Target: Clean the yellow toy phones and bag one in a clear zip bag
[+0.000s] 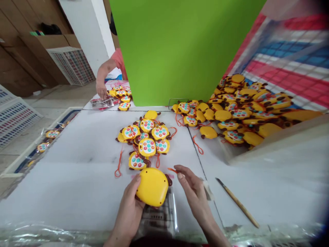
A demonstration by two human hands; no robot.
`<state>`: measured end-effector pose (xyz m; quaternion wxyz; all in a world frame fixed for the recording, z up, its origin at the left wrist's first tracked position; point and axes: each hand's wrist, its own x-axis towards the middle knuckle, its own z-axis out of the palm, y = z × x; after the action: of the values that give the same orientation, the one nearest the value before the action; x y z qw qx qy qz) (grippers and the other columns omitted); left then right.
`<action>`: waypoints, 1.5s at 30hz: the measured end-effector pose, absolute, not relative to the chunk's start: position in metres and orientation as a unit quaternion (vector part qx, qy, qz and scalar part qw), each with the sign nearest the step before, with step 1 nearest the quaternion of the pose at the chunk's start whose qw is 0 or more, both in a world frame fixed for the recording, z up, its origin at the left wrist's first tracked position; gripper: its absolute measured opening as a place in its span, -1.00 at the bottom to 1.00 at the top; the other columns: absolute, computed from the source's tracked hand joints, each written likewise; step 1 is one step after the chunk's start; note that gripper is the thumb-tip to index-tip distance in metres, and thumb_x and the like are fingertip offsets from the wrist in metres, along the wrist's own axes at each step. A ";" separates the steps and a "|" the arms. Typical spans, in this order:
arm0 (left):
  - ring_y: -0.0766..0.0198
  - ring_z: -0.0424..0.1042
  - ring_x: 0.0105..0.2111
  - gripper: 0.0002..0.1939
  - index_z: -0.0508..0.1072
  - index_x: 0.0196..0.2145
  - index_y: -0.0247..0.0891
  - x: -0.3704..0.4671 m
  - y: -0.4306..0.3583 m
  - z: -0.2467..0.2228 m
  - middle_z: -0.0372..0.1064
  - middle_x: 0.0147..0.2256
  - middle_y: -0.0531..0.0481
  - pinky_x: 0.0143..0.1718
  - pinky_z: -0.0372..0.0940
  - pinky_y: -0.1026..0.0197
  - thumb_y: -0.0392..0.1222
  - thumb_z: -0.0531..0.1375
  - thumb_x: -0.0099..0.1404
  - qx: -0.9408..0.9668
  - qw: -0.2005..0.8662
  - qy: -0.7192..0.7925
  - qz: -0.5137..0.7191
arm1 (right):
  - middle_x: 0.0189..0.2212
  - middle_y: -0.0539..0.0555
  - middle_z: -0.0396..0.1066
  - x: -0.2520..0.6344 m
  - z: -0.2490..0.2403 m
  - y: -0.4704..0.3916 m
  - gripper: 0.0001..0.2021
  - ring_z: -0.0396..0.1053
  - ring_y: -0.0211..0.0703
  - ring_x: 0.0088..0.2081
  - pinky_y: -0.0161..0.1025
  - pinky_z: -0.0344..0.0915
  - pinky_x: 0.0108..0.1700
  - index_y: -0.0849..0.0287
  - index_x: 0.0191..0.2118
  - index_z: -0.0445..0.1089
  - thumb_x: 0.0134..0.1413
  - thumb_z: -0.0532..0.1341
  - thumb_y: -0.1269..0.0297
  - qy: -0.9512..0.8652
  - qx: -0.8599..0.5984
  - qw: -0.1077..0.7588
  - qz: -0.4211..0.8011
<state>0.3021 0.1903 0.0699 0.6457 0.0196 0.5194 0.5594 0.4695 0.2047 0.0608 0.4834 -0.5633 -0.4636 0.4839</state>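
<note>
My left hand (131,207) grips a yellow toy (153,187), its plain back with small screw holes facing up and a brown part sticking out on the right. To its right, my right hand (193,195) pinches an orange cord loop (172,170) between thumb and fingers, apart from the toy. Under the held toy lies a clear plastic package (164,219) with dark print. Just beyond, a pile of similar yellow toys (147,146) shows white faces with coloured buttons, some with orange cords. One loose orange cord (118,164) lies left of the pile.
A slim wooden-handled tool (238,202) lies at right. More toys (241,113) spill from a bin (277,140) there. A green panel (180,51) stands at the back. Far left, another person's hand (102,90) touches packages. A crate (15,171) with bagged toys sits beside the table.
</note>
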 end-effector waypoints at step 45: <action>-0.13 0.40 -0.12 -0.56 0.37 -0.06 -0.16 0.165 0.182 0.062 0.42 -0.11 -0.11 -0.20 0.34 -0.17 -0.11 0.21 0.06 0.077 0.524 0.612 0.587 | -0.22 0.13 0.47 0.373 0.026 0.211 -0.71 0.43 -0.09 -0.25 -0.20 0.37 -0.26 0.14 -0.12 0.40 0.12 0.16 0.08 -0.515 -0.415 0.313 0.681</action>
<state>0.1649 0.1822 0.0625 0.5241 0.0766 0.6124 0.5868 0.3731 0.2106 0.0261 0.3134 -0.4154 -0.5148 0.6813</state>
